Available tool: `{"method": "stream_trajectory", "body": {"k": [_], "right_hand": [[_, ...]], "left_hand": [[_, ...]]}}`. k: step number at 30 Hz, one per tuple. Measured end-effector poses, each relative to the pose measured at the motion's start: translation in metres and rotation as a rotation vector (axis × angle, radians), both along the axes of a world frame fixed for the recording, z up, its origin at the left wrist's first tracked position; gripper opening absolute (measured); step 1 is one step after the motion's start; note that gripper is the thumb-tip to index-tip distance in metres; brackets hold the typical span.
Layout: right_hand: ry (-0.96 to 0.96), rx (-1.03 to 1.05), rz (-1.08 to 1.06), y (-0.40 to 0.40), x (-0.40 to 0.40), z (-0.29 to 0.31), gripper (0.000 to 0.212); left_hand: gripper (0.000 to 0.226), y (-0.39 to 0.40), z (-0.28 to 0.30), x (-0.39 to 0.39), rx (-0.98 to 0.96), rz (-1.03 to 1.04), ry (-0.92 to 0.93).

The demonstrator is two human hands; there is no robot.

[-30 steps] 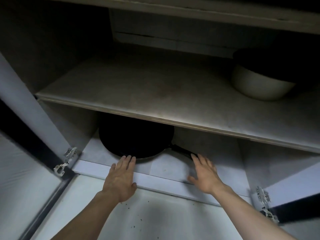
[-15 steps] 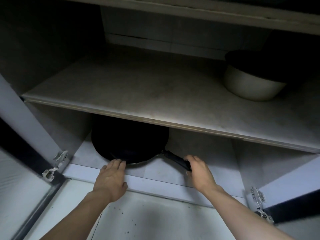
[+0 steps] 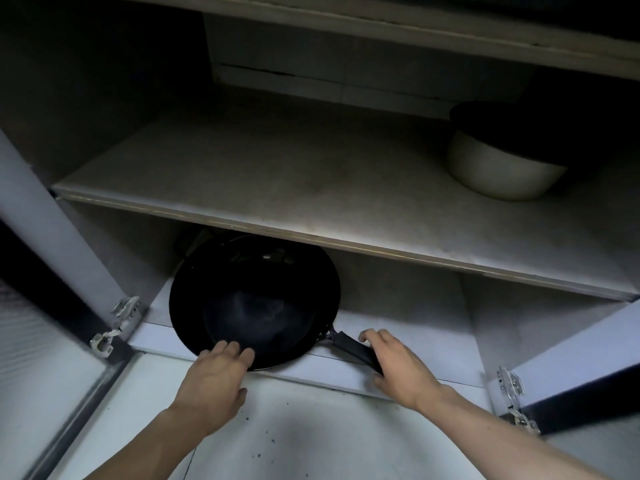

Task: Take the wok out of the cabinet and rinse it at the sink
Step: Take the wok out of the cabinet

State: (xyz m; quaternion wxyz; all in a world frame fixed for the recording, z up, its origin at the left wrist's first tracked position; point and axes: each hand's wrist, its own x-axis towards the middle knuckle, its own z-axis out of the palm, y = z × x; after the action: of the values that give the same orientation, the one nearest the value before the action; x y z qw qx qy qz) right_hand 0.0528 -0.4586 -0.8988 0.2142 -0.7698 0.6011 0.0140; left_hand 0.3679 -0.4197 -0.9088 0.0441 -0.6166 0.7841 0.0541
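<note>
A black wok (image 3: 254, 303) sits on the bottom floor of the open cabinet, tilted with its far rim raised toward the shelf above. Its near rim overhangs the cabinet's front edge. My left hand (image 3: 216, 379) grips that near rim, fingers curled over it. My right hand (image 3: 398, 365) is closed around the wok's black handle (image 3: 349, 348), which points to the right. The back part of the wok is hidden under the shelf.
A middle shelf (image 3: 311, 188) hangs low over the wok. A cream pot with a dark lid (image 3: 498, 168) stands on it at the right. Both cabinet doors (image 3: 45, 233) (image 3: 571, 362) are swung open, hinges showing. White floor (image 3: 294, 434) lies below.
Both hands went from resting open at the cabinet's front edge to gripping the wok's rim and handle. The wok has slid forward and tipped up.
</note>
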Motion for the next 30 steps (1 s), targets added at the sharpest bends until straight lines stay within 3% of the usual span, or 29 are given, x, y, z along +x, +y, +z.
{"method": "stream_trajectory", "body": {"k": [8,13,17,30], "right_hand": [[0.055,-0.081,-0.007,0.000,0.024,-0.007,0.079],[0.068,-0.074,0.016,0.004,0.026,-0.007,0.078],[0.055,-0.082,0.011,0.006,0.021,-0.001,0.076],[0.095,-0.061,0.154,0.025,0.001,0.062,0.066]], "left_hand": [[0.056,0.002,-0.004,0.005,-0.167,-0.068,-0.007],[0.049,-0.002,-0.010,0.009,-0.156,-0.058,-0.064],[0.059,0.003,-0.011,0.010,-0.154,-0.083,-0.092],[0.045,0.045,0.026,0.021,-0.267,-0.181,0.014]]}}
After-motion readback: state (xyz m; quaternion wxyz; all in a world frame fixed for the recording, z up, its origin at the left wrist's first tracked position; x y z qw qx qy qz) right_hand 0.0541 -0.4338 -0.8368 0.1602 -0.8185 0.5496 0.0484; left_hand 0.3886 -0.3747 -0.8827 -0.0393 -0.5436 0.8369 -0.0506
